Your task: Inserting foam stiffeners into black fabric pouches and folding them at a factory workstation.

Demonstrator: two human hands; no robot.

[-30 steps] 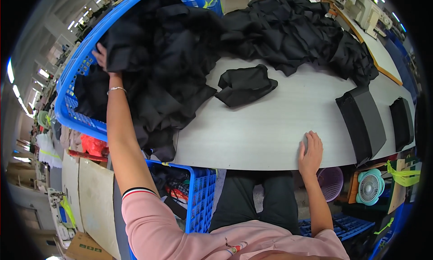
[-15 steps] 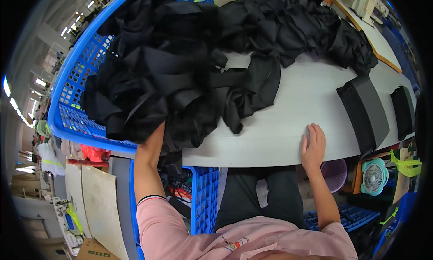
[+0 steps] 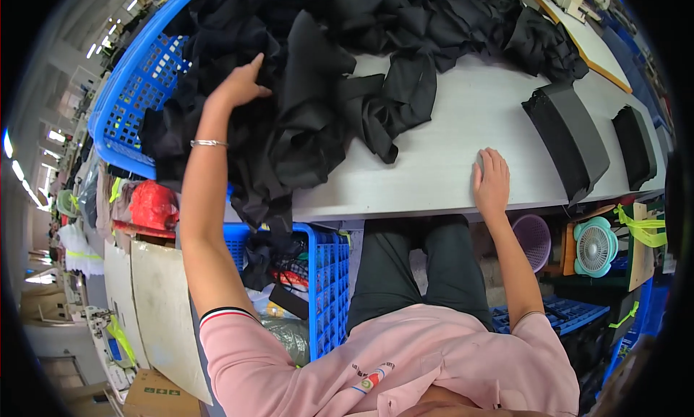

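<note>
A big crumpled heap of black fabric (image 3: 307, 92) spills from the blue plastic basket (image 3: 119, 139) onto the pale tabletop (image 3: 426, 182). My left hand (image 3: 240, 84) reaches over the heap's left part, thumb and forefinger spread, with nothing seen between them. Whether its fingertips touch the cloth is hard to tell. At the table's near edge my right hand (image 3: 493, 180) lies flat, its fingers stretched out. To its right is a neat stack of black fabric pieces (image 3: 575, 139), with a smaller black stack (image 3: 636, 149) beyond it.
Below the table's left part, a blue crate (image 3: 329, 294) holds bags and dark cloth. A red bag (image 3: 153, 204) sits left of my forearm. A purple basket (image 3: 533, 242) and a turquoise fan (image 3: 596, 247) are under the right side. Another wood-edged table (image 3: 578, 37) borders the far right.
My left hand, hidden under the cloth before, has come out and moved farther over the heap. The cloth on the left has shifted. The view has tilted; my right hand stays on the table.
</note>
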